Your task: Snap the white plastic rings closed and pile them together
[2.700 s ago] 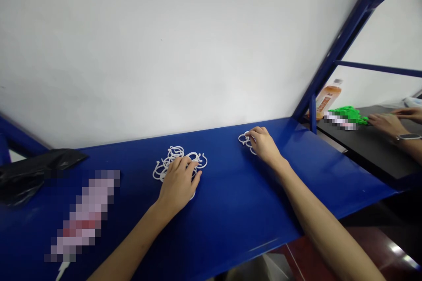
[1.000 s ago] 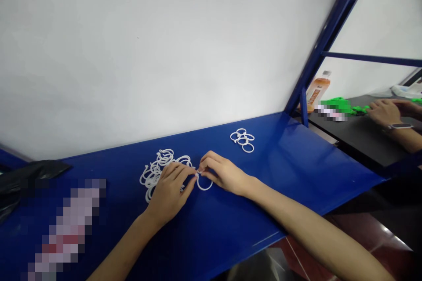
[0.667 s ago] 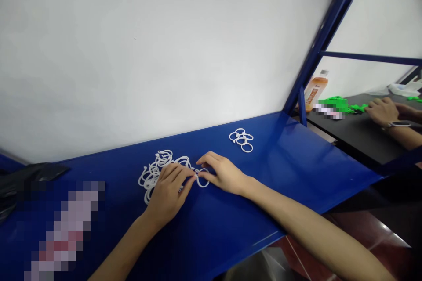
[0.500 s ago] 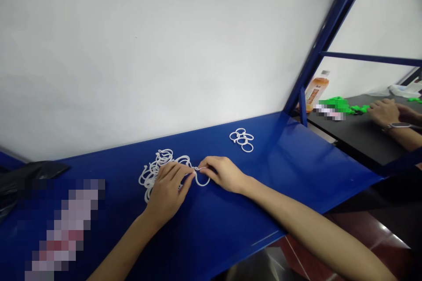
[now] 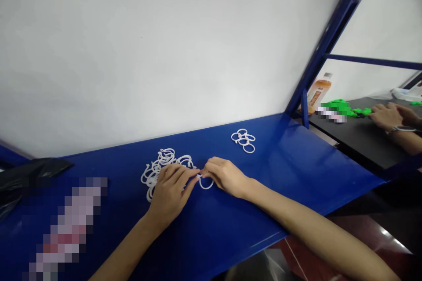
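A thin white plastic ring (image 5: 206, 188) hangs between my two hands, its loop toward me. My left hand (image 5: 173, 189) pinches its upper left side between thumb and fingers. From the right, my right hand (image 5: 227, 176) grips the ring's upper end; the fingertips of both hands nearly meet and partly hide the join. Just behind and left of my left hand lies a tangled pile of white rings (image 5: 153, 171), some with open ends. Farther back on the right sits a small group of closed white rings (image 5: 243, 141).
The blue tabletop (image 5: 283, 153) runs along a white wall. On the left are a black plastic bag (image 5: 36, 175) and a blurred-out patch (image 5: 72, 219). Beyond a blue frame post (image 5: 325, 48), another person's hands (image 5: 389, 116) work with green pieces (image 5: 339, 106) beside a bottle (image 5: 318, 94).
The whole view has shifted slightly. Both hands stay on the ring, and its loop looks rounder, with the fingertips closer together at its top.
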Demonstrator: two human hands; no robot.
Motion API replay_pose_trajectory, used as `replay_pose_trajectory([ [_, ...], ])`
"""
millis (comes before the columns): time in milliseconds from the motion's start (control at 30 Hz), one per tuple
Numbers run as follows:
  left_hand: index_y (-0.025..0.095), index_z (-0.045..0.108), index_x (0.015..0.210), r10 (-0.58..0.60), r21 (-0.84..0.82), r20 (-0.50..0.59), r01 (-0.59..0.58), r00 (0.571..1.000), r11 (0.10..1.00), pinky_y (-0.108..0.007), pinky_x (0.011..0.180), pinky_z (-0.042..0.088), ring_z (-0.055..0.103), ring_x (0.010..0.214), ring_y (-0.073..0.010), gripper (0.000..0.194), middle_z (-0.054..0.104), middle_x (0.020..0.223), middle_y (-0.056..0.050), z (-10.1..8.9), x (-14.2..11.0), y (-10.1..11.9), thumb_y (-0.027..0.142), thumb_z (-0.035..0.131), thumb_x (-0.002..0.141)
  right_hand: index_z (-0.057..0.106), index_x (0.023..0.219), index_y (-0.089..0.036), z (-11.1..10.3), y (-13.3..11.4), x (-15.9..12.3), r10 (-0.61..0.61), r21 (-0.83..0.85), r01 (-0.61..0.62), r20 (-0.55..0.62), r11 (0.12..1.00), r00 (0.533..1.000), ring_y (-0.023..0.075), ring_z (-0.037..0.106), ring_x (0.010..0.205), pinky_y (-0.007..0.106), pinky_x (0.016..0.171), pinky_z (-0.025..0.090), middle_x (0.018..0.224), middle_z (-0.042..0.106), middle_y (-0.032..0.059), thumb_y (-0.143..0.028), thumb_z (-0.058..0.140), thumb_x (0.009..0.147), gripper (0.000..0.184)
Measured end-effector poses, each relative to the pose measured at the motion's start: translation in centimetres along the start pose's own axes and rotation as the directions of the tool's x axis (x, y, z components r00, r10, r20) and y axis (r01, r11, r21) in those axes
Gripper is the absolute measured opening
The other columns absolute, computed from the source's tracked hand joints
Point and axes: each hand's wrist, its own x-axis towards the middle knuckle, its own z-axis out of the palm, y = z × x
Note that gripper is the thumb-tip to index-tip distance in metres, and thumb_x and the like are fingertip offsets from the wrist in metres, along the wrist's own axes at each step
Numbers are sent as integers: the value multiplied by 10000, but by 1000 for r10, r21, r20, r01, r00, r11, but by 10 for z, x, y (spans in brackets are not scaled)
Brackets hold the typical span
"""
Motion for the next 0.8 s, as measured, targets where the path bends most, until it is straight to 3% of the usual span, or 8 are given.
replay_pose_trajectory([
  [233,224,659,970,34,43,-24,-33,999,999,-400,914,407,612,928,-219,90,736,891,-13,0,-2,3,212,571,954,588,888,-170,-5,-4,0,-53,-89,60,77,994,996,164,535,773,259,685,427,841,621,58,-152,412,1019,221],
  [500,216,663,1083,-61,126,70,52,996,991,-438,930,434,597,1006,-264,183,718,1022,-64,9,1,-10,285,563,945,633,982,-178,-10,5,4,41,-146,-37,31,989,999,170,564,811,279,731,458,902,652,62,-311,458,1031,225],
  [633,240,669,1129,-70,195,136,43,988,980,-464,926,433,582,1027,-289,238,701,1055,-77,15,-4,-15,258,539,931,667,995,-166,-28,25,2,232,-232,-244,-77,942,970,190,585,883,302,773,482,952,636,90,-264,500,1009,193],
  [800,249,667,1129,-49,199,169,14,984,980,-464,916,415,558,1036,-294,236,715,1032,-59,16,-8,-18,230,528,939,680,974,-156,-48,57,-7,459,-277,-499,-198,821,866,184,610,861,309,814,483,960,637,90,-204,533,985,154],
])
